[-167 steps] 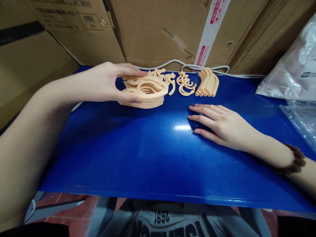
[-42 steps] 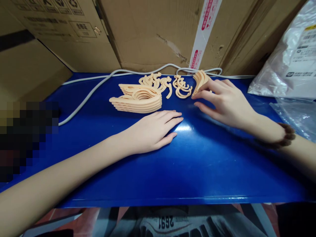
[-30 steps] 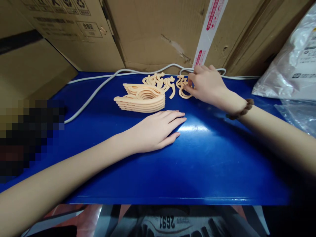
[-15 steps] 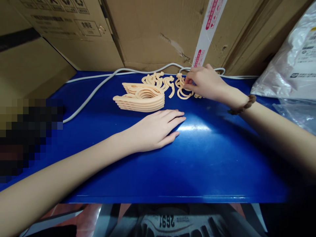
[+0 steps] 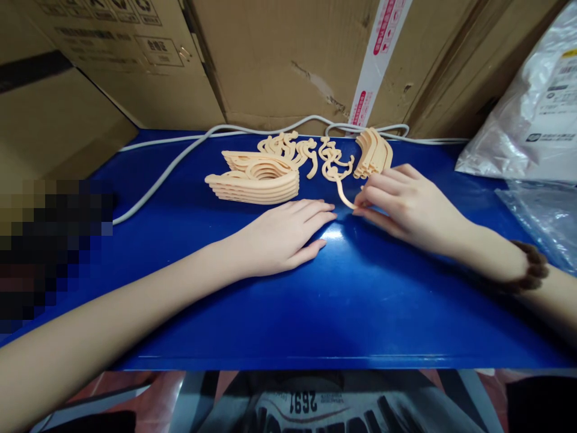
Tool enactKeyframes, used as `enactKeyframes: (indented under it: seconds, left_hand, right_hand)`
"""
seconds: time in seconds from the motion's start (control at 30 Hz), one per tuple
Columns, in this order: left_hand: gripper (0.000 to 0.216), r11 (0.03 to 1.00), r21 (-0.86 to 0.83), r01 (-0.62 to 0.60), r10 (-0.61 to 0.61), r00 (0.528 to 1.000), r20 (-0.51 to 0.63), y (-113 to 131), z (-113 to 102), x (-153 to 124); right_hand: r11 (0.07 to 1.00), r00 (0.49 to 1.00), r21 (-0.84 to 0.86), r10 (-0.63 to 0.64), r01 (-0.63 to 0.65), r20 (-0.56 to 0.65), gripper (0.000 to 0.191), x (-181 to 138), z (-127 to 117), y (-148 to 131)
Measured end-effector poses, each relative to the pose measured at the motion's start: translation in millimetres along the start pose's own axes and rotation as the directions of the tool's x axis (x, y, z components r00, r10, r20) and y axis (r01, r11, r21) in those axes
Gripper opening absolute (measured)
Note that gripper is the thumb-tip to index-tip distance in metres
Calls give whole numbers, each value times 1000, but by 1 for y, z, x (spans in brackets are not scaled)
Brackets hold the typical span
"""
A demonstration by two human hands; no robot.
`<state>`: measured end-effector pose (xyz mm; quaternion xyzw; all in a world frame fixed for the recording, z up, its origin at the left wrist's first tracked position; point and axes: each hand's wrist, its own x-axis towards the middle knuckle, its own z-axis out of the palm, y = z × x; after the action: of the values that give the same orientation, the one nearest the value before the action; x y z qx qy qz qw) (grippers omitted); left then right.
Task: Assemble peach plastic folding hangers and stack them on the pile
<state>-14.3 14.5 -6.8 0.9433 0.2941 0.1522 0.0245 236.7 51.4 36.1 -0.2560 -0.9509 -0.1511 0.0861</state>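
My left hand (image 5: 291,234) lies flat, palm down, on the blue table, with its fingers stretched out just in front of a neat stack of beige hanger-shaped plastic parts (image 5: 255,189). Between the thumb and fingers of my right hand (image 5: 406,204), one end of a curved beige plastic hook (image 5: 345,196) is pinched. Its other end reaches back to a few loose hooks (image 5: 332,165). More hooks (image 5: 282,144) lie in a small pile behind the stack. Beyond my right fingers sits a bundle of curved beige arms (image 5: 375,153).
Cardboard boxes (image 5: 288,60) stand along the back of the blue table (image 5: 270,325). A white cable (image 5: 174,174) runs across the rear and down the left. On the right lies a clear plastic bag (image 5: 505,132) with a label.
My right hand has come back toward me and to the right from the loose hooks, drawing one hook with it. The bundle of curved arms is now uncovered. My left hand stays put.
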Motion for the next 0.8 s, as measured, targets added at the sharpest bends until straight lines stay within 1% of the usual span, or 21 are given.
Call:
enactKeyframes:
  seconds: [0.1, 0.2, 0.27, 0.33, 0.37, 0.43, 0.5, 0.6, 0.7, 0.8]
  left_hand:
    - [21, 997, -58, 58, -60, 997, -47, 2, -2, 1]
    - [8, 995, -57, 86, -95, 981, -168, 4, 0, 1]
    - [10, 993, -62, 96, -109, 959, -263, 5, 2, 0]
    - [23, 993, -71, 90, -108, 938, -330, 6, 3, -1]
    - [30, 995, -59, 83, -98, 933, -346, 6, 2, -2]
    - [37, 997, 6, 80, -73, 930, -359, 8, 0, -2]
    - [33, 991, 85, 107, -66, 922, -382, 9, -3, -2]
    - [27, 981, 147, 127, -55, 908, -416, 7, -6, -1]
    - [24, 980, 187, 61, 8, 937, -350, 3, -7, -1]
    - [25, 980, 200, 1, 60, 953, -298, 0, -6, 0]
  right_hand:
    - [998, 998, -9, -57, 57, -35, 31, -10, 2, -7]
    - [994, 992, -18, -107, 106, -73, 29, -13, 7, -9]
    - [991, 987, -33, -135, 133, -90, 29, -13, 10, -10]
    - [988, 984, -52, -152, 148, -96, 29, -13, 12, -10]
    - [986, 983, -62, -158, 152, -95, 29, -13, 12, -10]
    - [983, 983, -82, -168, 162, -78, 28, -13, 11, -10]
    - [979, 982, -102, -180, 175, -48, 27, -14, 10, -10]
    - [973, 980, -131, -195, 191, -25, 27, -15, 9, -9]
    - [970, 978, -146, -204, 196, -38, 27, -16, 8, -6]
    - [978, 986, -139, -164, 158, -35, 30, -18, 7, -2]
